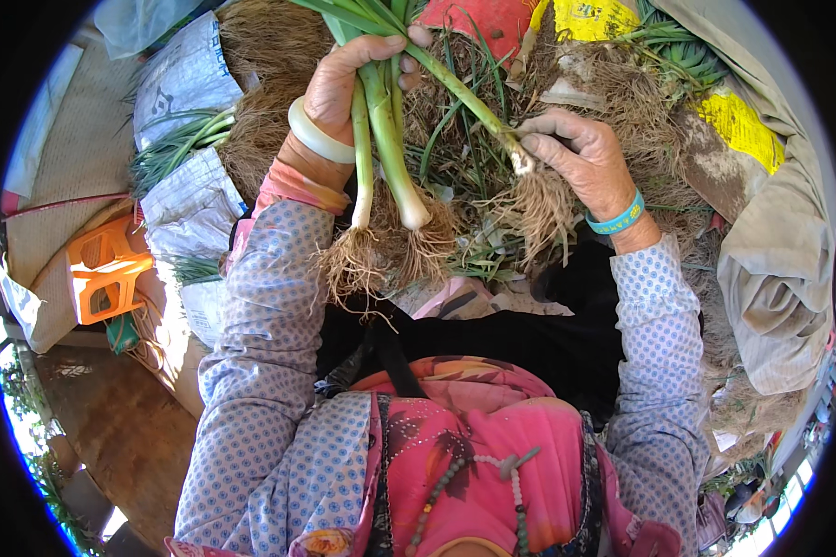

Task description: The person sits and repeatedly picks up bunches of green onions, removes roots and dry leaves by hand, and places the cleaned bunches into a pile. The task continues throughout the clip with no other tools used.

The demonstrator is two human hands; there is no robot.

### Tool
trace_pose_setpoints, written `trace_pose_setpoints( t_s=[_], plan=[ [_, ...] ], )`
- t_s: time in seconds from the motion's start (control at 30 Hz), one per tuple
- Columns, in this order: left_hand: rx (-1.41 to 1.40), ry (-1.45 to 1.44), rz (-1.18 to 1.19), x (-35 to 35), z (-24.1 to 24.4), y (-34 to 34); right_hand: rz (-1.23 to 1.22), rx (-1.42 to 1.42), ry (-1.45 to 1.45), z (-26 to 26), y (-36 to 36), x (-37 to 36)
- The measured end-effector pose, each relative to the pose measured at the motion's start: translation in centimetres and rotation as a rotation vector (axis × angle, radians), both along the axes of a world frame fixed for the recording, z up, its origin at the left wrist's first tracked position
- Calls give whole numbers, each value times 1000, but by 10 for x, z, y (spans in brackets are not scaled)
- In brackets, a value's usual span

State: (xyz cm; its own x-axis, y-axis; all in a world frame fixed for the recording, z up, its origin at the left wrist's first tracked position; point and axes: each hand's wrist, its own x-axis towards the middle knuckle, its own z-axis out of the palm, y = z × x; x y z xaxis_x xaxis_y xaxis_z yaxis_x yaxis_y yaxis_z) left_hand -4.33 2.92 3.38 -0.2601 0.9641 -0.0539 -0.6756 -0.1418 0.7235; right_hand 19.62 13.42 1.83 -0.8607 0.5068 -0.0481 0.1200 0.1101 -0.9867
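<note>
My left hand [359, 76], with a pale bangle at its wrist, grips several leeks [383, 125] by their upper stems. Two of them hang with white lower ends and bare, stringy roots [352, 261]. One soil-marked leek [460, 87] slants away to the right from the same grasp. At its lower end, just above the root tuft [543, 212], the thumb and fingers of my right hand [582, 157] pinch the stalk or its outer skin; which of these cannot be made out. Loose leaf scraps [484, 167] lie beneath the hands.
Rooty leek bundles [272, 76] and white woven sacks [188, 76] are at the left. An orange plastic stool [108, 268] lies tipped farther left. Red sacking [481, 24] and yellow sacking [592, 19] are at the back. Beige cloth [780, 278] drapes over the right side.
</note>
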Motion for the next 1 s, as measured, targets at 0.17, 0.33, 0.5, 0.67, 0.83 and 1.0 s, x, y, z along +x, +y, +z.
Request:
trace_pose_setpoints(
  t_s=[0.17, 0.33, 0.5, 0.67, 0.83, 1.0],
  plan=[
    [70, -62, 135, -32, 1, -8, -279, -11, 10, -3, 9, 34],
    [221, -161, 180, -46, 9, -13, -100, 83, -135, -10, 14, 47],
    [175, -198, 260, -33, 5, -13, 3, 453, -152, -19, 7, 21],
    [119, -267, 160, -21, 2, -6, -359, -285, 83, -24, 19, 4],
    [23, -127, 180, -7, 1, -5, -234, -466, 276, -5, 21, -11],
    [-141, 79, 238, 12, 1, -1, -137, 347, 4, -12, 3, -18]
  ],
)
